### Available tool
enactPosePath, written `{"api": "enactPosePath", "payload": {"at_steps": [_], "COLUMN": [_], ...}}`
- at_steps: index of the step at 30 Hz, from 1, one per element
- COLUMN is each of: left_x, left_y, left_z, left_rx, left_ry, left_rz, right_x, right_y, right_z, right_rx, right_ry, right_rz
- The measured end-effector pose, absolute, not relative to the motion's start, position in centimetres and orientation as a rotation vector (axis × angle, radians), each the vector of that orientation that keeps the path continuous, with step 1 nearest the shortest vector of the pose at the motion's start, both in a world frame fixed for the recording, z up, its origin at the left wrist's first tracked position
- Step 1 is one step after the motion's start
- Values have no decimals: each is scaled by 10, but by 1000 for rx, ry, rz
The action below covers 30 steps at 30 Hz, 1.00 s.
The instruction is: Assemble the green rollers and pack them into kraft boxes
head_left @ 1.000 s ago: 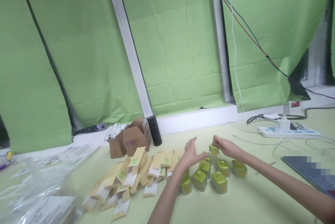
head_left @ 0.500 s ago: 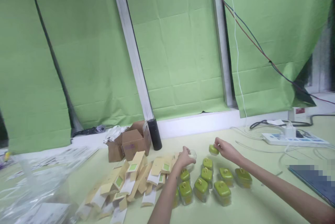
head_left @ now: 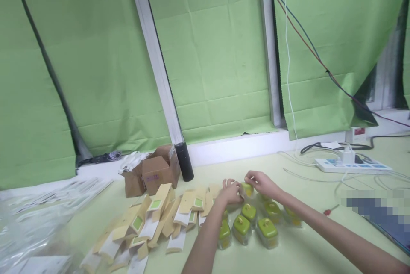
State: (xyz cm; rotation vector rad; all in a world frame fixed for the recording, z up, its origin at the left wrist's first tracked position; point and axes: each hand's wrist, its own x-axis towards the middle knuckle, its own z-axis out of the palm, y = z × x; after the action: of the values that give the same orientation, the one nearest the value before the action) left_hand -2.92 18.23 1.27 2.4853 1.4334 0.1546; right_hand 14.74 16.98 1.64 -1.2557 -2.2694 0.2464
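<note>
My right hand (head_left: pixel 261 183) pinches a small green lid (head_left: pixel 247 188) by its top, its fingers closed. Beside it, my left hand (head_left: pixel 231 192) curls around the left side of the small clear container under that lid; its fingertips are partly hidden. Whether the lid sits fully on the container is too small to tell. In front of my hands stand several clear square containers with green ring-topped lids (head_left: pixel 267 228), with something yellowish inside. My forearms partly cover some of these.
Left of the containers lies a heap of folded cream cartons (head_left: pixel 156 214). Behind it are an open brown cardboard box (head_left: pixel 156 172) and a black cylinder (head_left: pixel 184 162). A white power strip (head_left: pixel 352 165) with cables lies at the right. Clear plastic bags (head_left: pixel 38 227) cover the left side.
My right hand has moved left with the green lid, bringing it to the clear container at my left hand. The two hands were apart before. The view has shifted slightly.
</note>
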Motion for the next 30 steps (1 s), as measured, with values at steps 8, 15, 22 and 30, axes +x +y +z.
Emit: {"api": "enactPosePath", "payload": {"at_steps": [8,15,22,30], "left_x": [-28,-38,-14,15], "left_y": [201,206,207,167], "left_z": [30,14,18,36], "left_rx": [2334,2188,2283,2398], "left_ry": [1292,1523,1631,1233], "left_rz": [339,475,313,27], "right_x": [144,204,242,232], "right_y": [182,200,158,124], "right_z": [26,14,3,-5], "right_rx": [-1304,-1555,-1453,-995], "right_ry": [-2090,-1965,-2228,-2588], "right_rz": [203,122,118,148]}}
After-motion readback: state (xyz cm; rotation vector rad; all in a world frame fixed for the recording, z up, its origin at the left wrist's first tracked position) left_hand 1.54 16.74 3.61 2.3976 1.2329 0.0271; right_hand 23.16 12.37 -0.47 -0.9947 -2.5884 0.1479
